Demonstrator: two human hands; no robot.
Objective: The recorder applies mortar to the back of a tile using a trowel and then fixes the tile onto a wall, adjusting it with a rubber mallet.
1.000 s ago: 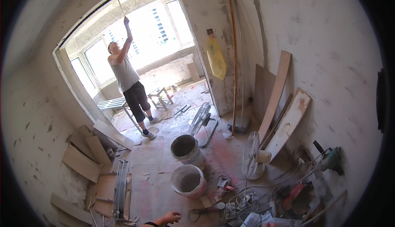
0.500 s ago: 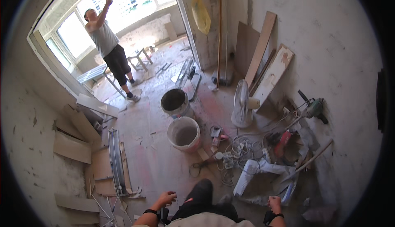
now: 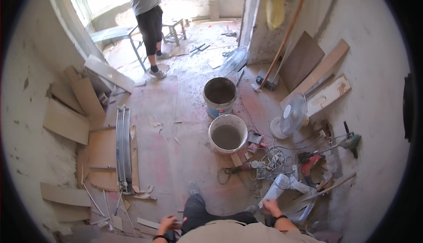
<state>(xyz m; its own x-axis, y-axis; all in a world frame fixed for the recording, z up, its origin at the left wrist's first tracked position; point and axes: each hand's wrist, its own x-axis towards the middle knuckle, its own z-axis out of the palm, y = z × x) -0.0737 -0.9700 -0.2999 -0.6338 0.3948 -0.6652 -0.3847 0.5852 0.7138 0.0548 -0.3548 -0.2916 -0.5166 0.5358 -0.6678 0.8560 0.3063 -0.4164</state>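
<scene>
A view from above looks down on a person in a room under renovation. At six o'clock the left hand rests low beside the bent knee, fingers curled over a pale strip of wood on the floor; whether they grip it cannot be told. At five o'clock the right hand reaches out with its fingers spread loose on a crumpled white sack. Since half a second ago the view has tipped further down, and both hands sit higher and nearer the floor clutter. The floor is dusty pink board. Near the centre stand a white bucket and, at twelve o'clock from it, a dark bucket. A white fan stands at three o'clock, tangled cables below it. Another person stands at eleven o'clock.
</scene>
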